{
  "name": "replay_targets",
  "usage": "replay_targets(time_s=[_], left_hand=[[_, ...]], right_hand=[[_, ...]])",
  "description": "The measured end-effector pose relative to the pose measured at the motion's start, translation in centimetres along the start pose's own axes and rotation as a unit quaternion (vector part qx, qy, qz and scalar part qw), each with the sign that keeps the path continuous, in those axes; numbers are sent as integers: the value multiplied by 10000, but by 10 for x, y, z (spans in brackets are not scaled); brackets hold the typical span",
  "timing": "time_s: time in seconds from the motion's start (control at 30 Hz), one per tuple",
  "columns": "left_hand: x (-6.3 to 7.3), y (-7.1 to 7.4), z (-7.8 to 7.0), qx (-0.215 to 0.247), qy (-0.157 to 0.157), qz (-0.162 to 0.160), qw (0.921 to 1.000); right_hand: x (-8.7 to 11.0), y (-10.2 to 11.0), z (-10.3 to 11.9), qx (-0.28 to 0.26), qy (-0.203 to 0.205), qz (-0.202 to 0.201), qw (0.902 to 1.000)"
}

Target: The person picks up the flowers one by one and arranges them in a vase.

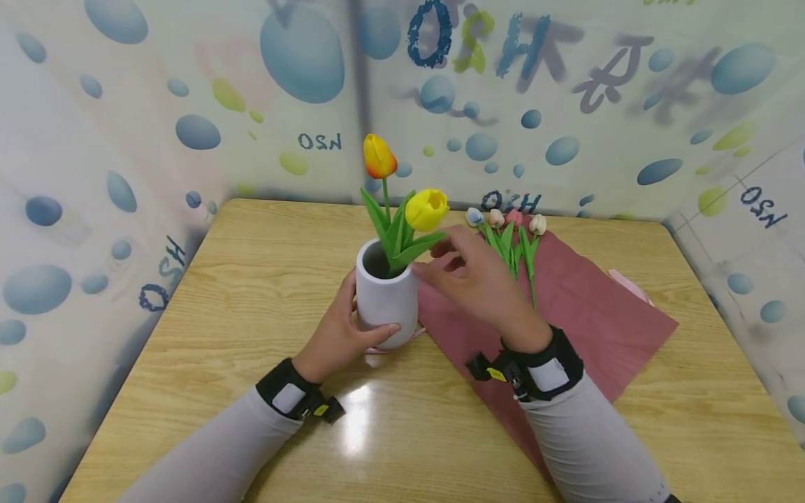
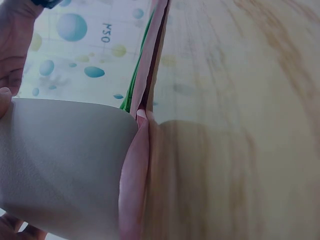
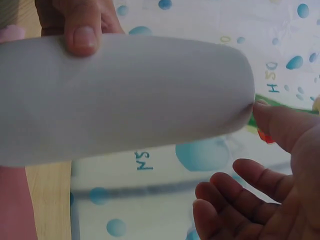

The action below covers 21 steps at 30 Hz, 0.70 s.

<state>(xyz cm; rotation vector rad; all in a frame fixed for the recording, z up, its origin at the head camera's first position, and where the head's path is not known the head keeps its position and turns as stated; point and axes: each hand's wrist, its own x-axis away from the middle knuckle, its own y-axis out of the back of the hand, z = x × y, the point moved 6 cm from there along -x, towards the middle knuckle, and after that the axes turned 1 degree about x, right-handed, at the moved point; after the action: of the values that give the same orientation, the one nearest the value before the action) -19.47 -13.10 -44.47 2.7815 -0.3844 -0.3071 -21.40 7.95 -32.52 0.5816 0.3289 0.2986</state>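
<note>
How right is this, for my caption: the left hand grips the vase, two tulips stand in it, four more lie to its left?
One slip: the head view shows the four loose tulips lying to the right of the vase. The left hand does grip it, with two tulips inside.

We see a smooth, rounded white vase [image 1: 388, 307], upright, with a wide mouth. From the vase's mouth rises a yellow-and-orange tulip [image 1: 380, 158], the taller, on a straight stem; lower, above the vase's right edge, we find a yellow tulip [image 1: 428, 210]. Green leaves [image 1: 397, 234] spread between the blooms and the vase.
</note>
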Motion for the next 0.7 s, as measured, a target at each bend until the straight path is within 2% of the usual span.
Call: replay_targets(time_s=[0.23,0.43,0.7], left_hand=[[0,0,-1,-11,-50,-7,10000],[-1,-1,0,-32,-54,6,10000],[0,-1,0,-34,-51,-10,10000]], right_hand=[[5,25,-31,6,-493,-393,9980],[9,52,-53,336,-805,-807,9929],[14,77,-92,382,-1640,-957,9811]])
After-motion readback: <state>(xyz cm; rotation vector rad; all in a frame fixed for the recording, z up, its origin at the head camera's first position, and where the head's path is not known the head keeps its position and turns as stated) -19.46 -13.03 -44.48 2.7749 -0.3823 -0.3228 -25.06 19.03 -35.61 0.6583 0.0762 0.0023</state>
